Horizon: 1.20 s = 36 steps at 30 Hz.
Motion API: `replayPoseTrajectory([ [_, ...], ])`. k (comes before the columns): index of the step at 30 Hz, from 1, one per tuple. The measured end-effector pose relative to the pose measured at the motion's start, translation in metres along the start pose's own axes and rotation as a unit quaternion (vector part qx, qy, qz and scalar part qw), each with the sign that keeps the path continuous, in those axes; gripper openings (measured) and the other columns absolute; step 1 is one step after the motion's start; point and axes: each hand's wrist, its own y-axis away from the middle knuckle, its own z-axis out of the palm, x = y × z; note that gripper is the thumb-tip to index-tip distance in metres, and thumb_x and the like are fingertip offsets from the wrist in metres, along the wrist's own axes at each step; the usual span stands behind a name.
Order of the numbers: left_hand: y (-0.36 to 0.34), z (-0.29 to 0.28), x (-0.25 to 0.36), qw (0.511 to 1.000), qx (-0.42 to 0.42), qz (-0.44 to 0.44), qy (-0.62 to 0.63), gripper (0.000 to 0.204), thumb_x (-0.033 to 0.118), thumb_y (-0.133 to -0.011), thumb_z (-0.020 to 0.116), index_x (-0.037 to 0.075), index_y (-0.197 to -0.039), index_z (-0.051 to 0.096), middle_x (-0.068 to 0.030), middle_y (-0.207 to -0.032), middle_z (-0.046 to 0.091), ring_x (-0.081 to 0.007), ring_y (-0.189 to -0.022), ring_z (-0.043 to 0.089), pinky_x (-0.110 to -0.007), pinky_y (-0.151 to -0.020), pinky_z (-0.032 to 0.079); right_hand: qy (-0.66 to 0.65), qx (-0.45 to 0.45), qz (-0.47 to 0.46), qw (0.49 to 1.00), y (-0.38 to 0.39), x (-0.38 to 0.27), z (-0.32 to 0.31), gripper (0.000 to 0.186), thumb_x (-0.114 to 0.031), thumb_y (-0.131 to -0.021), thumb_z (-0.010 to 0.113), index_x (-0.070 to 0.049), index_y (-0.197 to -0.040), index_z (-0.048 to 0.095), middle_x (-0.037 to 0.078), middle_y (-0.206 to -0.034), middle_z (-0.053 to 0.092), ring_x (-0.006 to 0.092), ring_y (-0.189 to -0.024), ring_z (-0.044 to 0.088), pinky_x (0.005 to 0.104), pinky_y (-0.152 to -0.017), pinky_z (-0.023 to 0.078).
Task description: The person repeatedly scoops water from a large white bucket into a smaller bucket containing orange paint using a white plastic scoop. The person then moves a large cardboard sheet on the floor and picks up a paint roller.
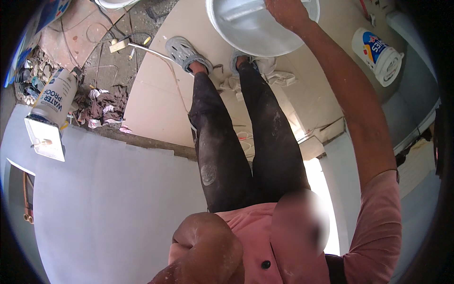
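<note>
My right arm reaches up and forward, and my right hand (287,15) is over a large white tub (211,21) at the top of the view. The tub's inside is whitish and wet-looking. A pale, straight-edged strip (248,12) lies across it beside my fingers. The fingers look closed, but the upper picture edge cuts them off, and I cannot make out what they hold. My left arm (203,241) is bent at the lower edge, with its hand out of view. My feet, in grey clogs (187,53), stand close to the tub.
A white bucket (378,57) with a blue label lies tilted at the right. At the left are a white and grey container (53,97), a white square-faced object (46,139), crumpled dark cloth (109,102) and cables with a socket block (119,45). Pale boards (156,99) lie underfoot.
</note>
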Motion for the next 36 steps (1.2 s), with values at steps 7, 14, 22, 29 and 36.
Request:
replayPoseTrajectory([
  [7,-0.006,-0.006,-0.001,0.998,0.003,0.017,-0.055,0.021,0.024,-0.084,0.042,0.007,-0.097,0.042,-0.0051,-0.088,0.045,-0.0153,-0.076,0.047,-0.031,-0.068,0.042,-0.241,-0.114,0.293,0.918,0.002,-0.004,-0.001,0.026,-0.016,-0.077,0.046,-0.003,-0.099,0.05,0.011,-0.073,0.059,0.0261,-0.071,0.058,0.045,-0.072,0.043],
  [14,-0.059,-0.105,-0.032,0.985,0.042,0.009,-0.17,0.027,0.027,-0.084,0.044,0.008,-0.102,0.04,-0.0051,-0.091,0.047,-0.0151,-0.073,0.047,-0.03,-0.064,0.041,-0.677,0.053,0.538,0.5,0.036,-0.037,0.043,0.034,-0.012,-0.077,0.054,-0.003,-0.109,0.044,0.013,-0.085,0.051,0.0248,-0.076,0.056,0.0405,-0.072,0.046],
  [22,-0.166,-0.3,-0.091,0.883,0.219,-0.143,-0.391,0.048,0.028,-0.082,0.052,0.0,-0.116,0.036,-0.0142,-0.105,0.046,-0.0189,-0.082,0.051,-0.031,-0.067,0.045,-0.824,0.132,0.516,-0.193,0.024,-0.079,-0.067,0.027,-0.005,-0.085,0.044,0.004,-0.108,0.035,0.017,-0.099,0.046,0.0253,-0.091,0.053,0.0357,-0.076,0.045],
  [29,-0.307,-0.365,-0.135,0.855,0.22,-0.227,-0.411,0.068,0.034,-0.08,0.056,0.0,-0.129,0.024,-0.0182,-0.132,0.024,-0.0298,-0.106,0.043,-0.042,-0.085,0.038,-0.809,0.173,0.543,-0.145,-0.006,-0.066,-0.028,0.028,-0.008,-0.085,0.043,0.002,-0.11,0.035,0.017,-0.104,0.045,0.0258,-0.098,0.051,0.0366,-0.079,0.042],
  [36,-0.376,-0.383,-0.17,0.855,0.24,-0.264,-0.378,0.057,0.024,-0.079,0.058,0.001,-0.124,0.032,-0.0149,-0.125,0.033,-0.0296,-0.101,0.046,-0.042,-0.084,0.04,-0.803,0.012,0.564,0.194,0.018,-0.051,0.008,0.034,-0.013,-0.081,0.055,0.0,-0.107,0.038,0.011,-0.091,0.05,0.022,-0.082,0.054,0.0326,-0.074,0.045],
])
